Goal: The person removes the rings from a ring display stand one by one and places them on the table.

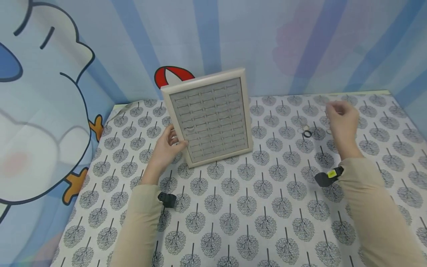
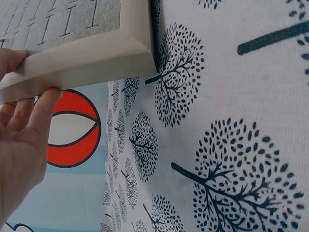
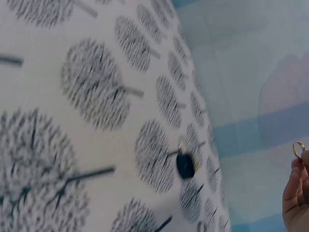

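My left hand (image 1: 168,146) grips the left edge of a ring display tray (image 1: 247,118), which stands tilted up on the table. In the left wrist view, the thumb lies on the front of the tray's pale frame (image 2: 82,58) and the fingers are behind it. Rows of slits cross the tray's grey pad (image 1: 213,115), and one ring (image 1: 189,128) sits near its left side. My right hand (image 1: 345,122) is raised over the right part of the table. Its fingertips pinch a gold ring (image 3: 299,151), seen at the right border of the right wrist view.
A black ring (image 1: 307,134) and a few small, pale rings lie on the tree-print tablecloth (image 1: 247,204), left of my right hand. Behind the table hangs a blue striped cloth (image 1: 260,44) with cartoon figures. Each wrist wears a small black device (image 1: 166,200).
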Demonstrator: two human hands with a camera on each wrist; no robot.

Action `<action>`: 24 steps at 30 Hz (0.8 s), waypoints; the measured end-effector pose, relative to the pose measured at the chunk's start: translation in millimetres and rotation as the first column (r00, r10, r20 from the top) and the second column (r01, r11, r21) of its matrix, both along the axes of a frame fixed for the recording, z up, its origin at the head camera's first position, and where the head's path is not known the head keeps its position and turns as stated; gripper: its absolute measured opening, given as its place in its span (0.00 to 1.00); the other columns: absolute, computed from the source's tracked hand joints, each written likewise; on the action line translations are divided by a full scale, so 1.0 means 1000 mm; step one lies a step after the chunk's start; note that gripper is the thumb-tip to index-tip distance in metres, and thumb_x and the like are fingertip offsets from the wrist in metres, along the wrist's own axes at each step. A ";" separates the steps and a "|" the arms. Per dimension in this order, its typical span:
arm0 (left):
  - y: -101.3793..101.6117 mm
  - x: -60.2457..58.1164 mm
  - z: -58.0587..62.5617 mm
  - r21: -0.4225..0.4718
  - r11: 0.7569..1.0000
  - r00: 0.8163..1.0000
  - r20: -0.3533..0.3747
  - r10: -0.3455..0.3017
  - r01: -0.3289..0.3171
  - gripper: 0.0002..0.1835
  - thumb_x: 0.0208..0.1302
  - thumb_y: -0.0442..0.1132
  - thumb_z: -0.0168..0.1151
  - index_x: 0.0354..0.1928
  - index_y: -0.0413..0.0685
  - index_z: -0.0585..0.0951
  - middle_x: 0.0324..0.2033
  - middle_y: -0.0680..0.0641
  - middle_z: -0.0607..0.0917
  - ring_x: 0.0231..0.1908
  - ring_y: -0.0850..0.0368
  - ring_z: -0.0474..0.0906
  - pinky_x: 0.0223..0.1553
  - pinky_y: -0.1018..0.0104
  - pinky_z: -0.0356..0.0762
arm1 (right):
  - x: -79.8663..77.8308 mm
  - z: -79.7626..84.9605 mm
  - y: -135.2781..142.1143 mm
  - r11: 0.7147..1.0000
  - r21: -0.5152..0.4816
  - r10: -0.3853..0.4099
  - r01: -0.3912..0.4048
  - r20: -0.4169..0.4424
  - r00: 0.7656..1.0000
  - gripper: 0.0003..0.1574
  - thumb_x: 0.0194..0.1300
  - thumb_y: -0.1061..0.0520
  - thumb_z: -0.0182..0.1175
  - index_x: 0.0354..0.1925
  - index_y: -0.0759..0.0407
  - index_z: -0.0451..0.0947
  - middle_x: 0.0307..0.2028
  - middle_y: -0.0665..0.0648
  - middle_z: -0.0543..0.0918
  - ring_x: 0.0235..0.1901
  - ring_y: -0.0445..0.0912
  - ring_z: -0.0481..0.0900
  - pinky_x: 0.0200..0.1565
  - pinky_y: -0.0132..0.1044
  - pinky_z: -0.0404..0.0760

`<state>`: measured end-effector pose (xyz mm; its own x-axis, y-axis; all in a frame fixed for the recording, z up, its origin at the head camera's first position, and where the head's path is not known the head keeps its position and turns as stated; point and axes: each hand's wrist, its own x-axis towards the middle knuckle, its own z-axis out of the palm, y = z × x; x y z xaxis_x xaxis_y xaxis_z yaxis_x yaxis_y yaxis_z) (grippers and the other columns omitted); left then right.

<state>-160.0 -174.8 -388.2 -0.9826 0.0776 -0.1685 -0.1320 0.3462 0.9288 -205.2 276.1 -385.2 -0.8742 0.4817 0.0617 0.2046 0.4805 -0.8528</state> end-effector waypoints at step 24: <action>0.001 0.002 0.002 -0.030 0.999 1.000 -0.006 0.016 -0.017 0.35 0.63 0.39 0.60 0.70 0.60 0.57 0.62 0.45 0.71 0.66 0.48 0.67 0.67 0.50 0.67 | 0.012 -0.043 0.051 0.995 0.093 -0.077 0.044 0.393 0.916 0.29 0.69 0.50 0.46 0.61 0.65 0.70 0.48 0.58 0.75 0.40 0.42 0.69 0.36 0.27 0.66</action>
